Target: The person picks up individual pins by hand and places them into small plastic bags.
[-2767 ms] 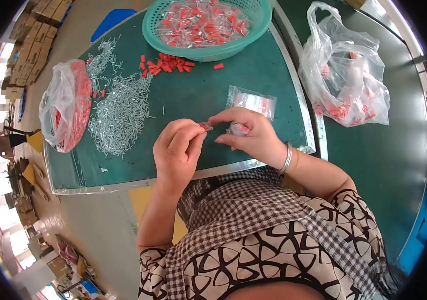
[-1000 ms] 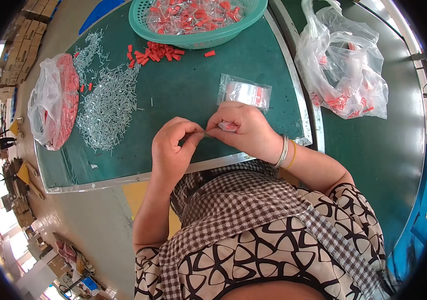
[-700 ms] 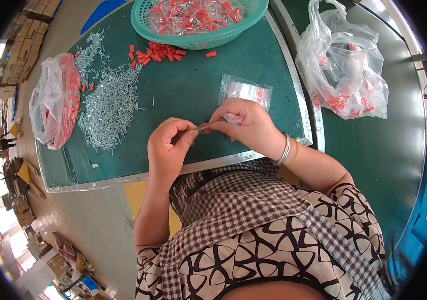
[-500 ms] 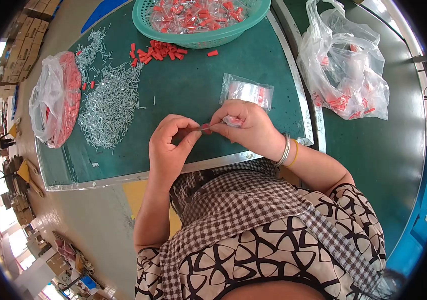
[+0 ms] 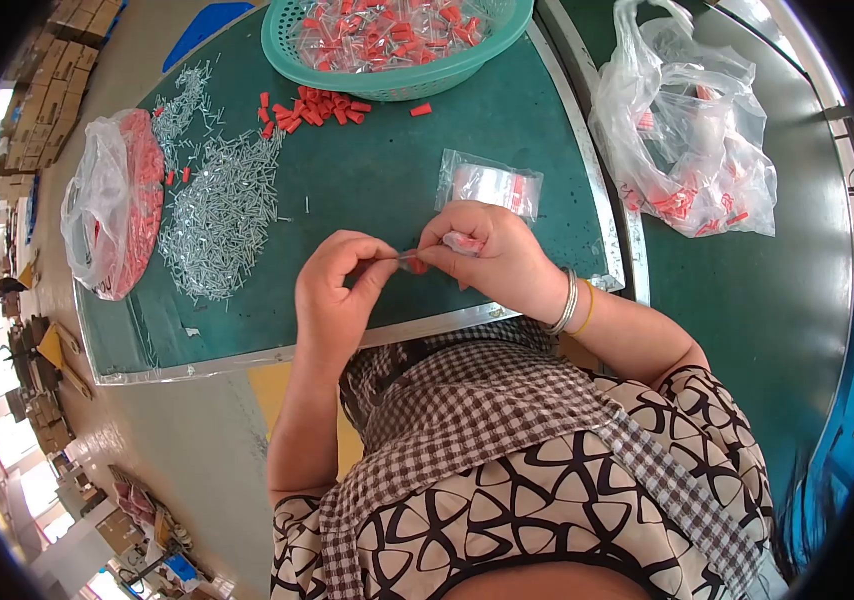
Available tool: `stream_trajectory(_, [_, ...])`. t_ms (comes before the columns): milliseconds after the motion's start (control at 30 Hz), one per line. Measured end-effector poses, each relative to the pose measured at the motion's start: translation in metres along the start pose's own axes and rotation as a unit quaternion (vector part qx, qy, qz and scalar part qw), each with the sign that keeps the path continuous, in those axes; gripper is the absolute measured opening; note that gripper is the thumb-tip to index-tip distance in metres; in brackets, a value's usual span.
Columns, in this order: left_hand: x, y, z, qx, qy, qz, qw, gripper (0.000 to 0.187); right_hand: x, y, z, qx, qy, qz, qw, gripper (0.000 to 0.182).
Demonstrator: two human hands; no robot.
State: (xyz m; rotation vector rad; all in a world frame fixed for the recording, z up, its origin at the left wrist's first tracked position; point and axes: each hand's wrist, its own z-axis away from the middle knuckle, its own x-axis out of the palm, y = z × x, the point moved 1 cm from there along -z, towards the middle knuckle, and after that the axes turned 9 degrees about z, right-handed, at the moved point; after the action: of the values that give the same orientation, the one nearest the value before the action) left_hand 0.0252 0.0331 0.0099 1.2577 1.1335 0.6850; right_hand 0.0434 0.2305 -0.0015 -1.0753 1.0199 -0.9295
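Observation:
Near the table's front edge, my left hand (image 5: 337, 285) pinches one end of a small clear plastic bag (image 5: 411, 262) with something red in it. The thumb and forefinger of my right hand (image 5: 495, 248) close on the other end. Tucked in my right palm is another crumpled clear plastic piece with red on it (image 5: 463, 243); its full shape is hidden by the fingers. Just beyond my right hand lies a flat pack of clear bags (image 5: 487, 186) with red markings. Some red also shows below my right fingers, too covered to make out.
A green basket (image 5: 402, 84) of bagged red pieces stands at the back. Before it are loose red caps (image 5: 317, 105). Metal screws or nails (image 5: 222, 215) lie heaped left, beside a plastic bag of red pieces (image 5: 142, 200). A white plastic carrier bag (image 5: 687, 150) lies right.
My fingertips have shifted slightly, so more of the small bag and its red content shows between my hands. Both hands keep their pinch. The view has tilted a little.

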Motion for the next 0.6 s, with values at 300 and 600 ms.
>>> stream_trajectory(300, [0.0,0.003,0.002,0.005,0.003,-0.002,1.0,0.008,0.003,0.0,0.0,-0.074,0.023,0.056,0.995,0.011])
stream_trajectory(600, [0.007,0.009,0.0,0.001,0.001,0.0,1.0,0.008,0.0,-0.001,0.001,-0.108,0.033,0.123,0.986,0.012])
